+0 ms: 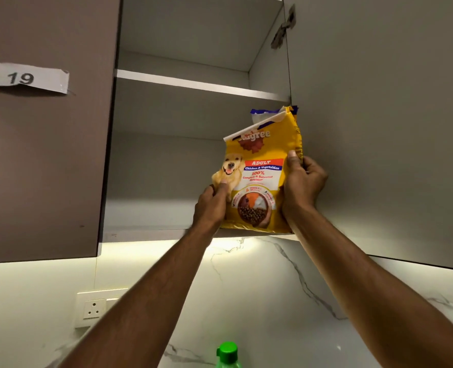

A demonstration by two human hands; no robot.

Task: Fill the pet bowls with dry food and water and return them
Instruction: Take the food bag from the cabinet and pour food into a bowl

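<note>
A yellow bag of dry dog food, with a dog's picture and a folded white top edge, stands upright at the front right of the lower shelf in an open wall cabinet. My left hand grips the bag's lower left side. My right hand holds its right edge, thumb on the front. No pet bowls are in view.
The cabinet's open door hangs to the right, a closed brown door with a paper label to the left. An upper shelf shows above. A green bottle cap pokes up at the bottom edge, and a wall socket sits on the marble backsplash.
</note>
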